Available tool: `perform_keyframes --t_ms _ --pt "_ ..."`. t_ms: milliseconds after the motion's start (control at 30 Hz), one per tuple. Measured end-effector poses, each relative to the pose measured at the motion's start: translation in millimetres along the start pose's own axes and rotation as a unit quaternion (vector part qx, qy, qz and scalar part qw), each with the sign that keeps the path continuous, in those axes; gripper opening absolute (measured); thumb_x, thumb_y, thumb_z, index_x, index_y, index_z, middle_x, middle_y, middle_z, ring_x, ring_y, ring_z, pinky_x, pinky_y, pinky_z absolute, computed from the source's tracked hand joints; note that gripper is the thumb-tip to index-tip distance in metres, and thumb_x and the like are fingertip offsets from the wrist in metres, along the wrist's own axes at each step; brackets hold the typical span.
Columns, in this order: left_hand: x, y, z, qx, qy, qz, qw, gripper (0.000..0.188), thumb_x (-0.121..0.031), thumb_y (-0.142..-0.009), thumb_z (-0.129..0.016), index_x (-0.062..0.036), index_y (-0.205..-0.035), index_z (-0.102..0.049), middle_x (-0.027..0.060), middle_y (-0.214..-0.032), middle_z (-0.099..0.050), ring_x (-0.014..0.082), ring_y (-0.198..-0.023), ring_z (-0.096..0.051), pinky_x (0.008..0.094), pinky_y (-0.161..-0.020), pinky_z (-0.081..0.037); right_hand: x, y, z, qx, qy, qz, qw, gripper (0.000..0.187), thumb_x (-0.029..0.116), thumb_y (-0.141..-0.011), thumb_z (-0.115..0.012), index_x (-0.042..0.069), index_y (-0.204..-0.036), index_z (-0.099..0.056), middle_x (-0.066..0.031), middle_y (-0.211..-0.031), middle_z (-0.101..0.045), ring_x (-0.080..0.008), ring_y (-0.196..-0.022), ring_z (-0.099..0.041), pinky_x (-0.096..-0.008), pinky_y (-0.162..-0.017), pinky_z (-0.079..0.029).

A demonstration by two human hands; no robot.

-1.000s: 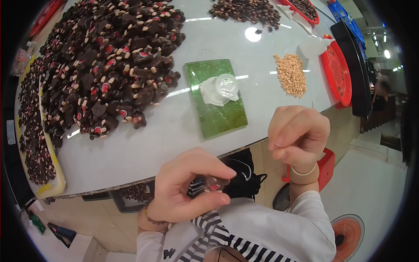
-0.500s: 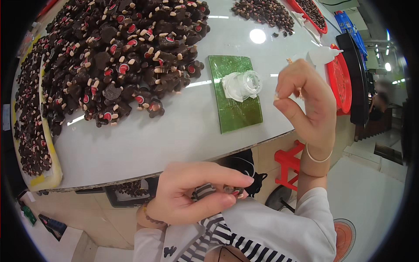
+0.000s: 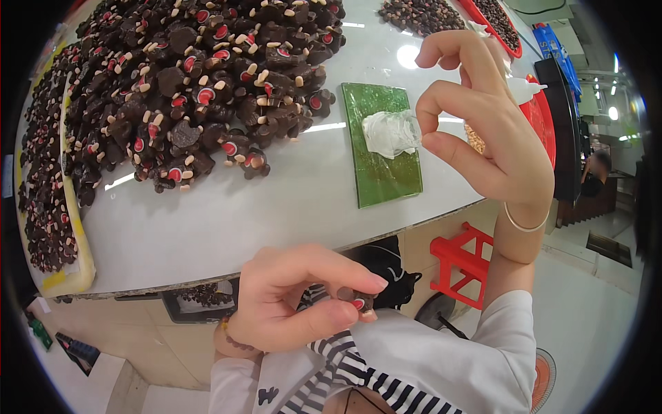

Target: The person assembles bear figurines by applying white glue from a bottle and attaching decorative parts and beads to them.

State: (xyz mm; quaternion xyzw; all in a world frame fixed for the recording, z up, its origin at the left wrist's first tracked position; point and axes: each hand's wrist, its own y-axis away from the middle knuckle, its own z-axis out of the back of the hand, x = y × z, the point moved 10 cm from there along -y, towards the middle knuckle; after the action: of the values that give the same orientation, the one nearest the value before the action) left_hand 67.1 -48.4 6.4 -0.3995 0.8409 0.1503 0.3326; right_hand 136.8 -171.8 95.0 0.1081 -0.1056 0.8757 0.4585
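My left hand (image 3: 289,297) is in front of the table edge, thumb and fingers closed on a small dark brown figurine (image 3: 358,300) with a red spot and a pale bit at its lower end. Over the table, my right hand (image 3: 489,131) has thumb and index finger pinched together; whatever they hold, if anything, is too small to make out. Its other fingers are bent and raised. The pinch is beside a mound of white paste (image 3: 387,135) on a green board (image 3: 386,186). Behind that hand some pale small pieces (image 3: 474,140) show partly.
A large heap of similar brown figurines (image 3: 186,83) covers the table's left, beside a yellow-edged tray (image 3: 79,255) of more. Farther back lie small brown pieces (image 3: 424,15) and a red tray (image 3: 493,21). A white nozzle bottle (image 3: 525,90) stands right; a red stool (image 3: 462,262) is below.
My right hand has moved up and left to the white paste, its upper fingers lifting. My left hand has shifted slightly left, still holding the figurine, which now shows more.
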Motion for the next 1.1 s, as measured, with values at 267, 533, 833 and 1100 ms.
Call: perform_keyframes --t_ms 267,533,833,1100 --pt "6 3 8 -0.034 0.095 0.041 0.994 0.022 -0.005 -0.086 -0.059 0.0074 -0.104 -0.057 0.0122 -0.08 -0.064 0.0153 -0.071 -0.065 0.0223 -0.061 -0.052 10 14 4 -0.081 -0.137 -0.044 0.986 0.012 0.006 -0.064 -0.062 0.008 -0.067 -0.051 -0.0103 -0.101 -0.042 -0.0254 -0.085 -0.042 -0.0315 -0.073 -0.035" --pt "18 -9 -7 -0.004 0.15 0.081 0.985 0.026 -0.018 -0.094 -0.048 0.005 -0.105 -0.053 0.0137 -0.08 -0.064 0.0143 -0.063 -0.062 0.0201 -0.05 -0.046 50 37 -27 -0.162 -0.48 0.012 0.862 0.023 -0.006 -0.062 -0.075 0.008 -0.064 -0.056 -0.0088 -0.093 -0.042 -0.0451 -0.095 -0.06 -0.0466 -0.079 -0.056" --pt "27 -9 -15 0.036 0.149 0.103 0.983 0.024 -0.017 -0.095 -0.048 0.0029 -0.106 -0.053 0.0127 -0.083 -0.063 0.0109 -0.064 -0.06 0.0191 -0.051 -0.044 51 44 -24 -0.171 -0.417 0.02 0.892 0.021 -0.01 -0.072 -0.067 0.009 -0.069 -0.059 -0.0083 -0.09 -0.041 -0.0396 -0.094 -0.062 -0.0387 -0.073 -0.057" --pt "25 -6 -14 0.035 0.084 0.084 0.992 0.019 -0.008 -0.094 -0.049 0.003 -0.108 -0.054 0.0113 -0.088 -0.064 0.0075 -0.066 -0.058 0.0183 -0.053 -0.043 46 49 -24 -0.186 -0.44 -0.016 0.879 0.022 -0.009 -0.073 -0.067 0.009 -0.072 -0.055 -0.006 -0.083 -0.042 -0.0375 -0.089 -0.065 -0.0367 -0.069 -0.057"
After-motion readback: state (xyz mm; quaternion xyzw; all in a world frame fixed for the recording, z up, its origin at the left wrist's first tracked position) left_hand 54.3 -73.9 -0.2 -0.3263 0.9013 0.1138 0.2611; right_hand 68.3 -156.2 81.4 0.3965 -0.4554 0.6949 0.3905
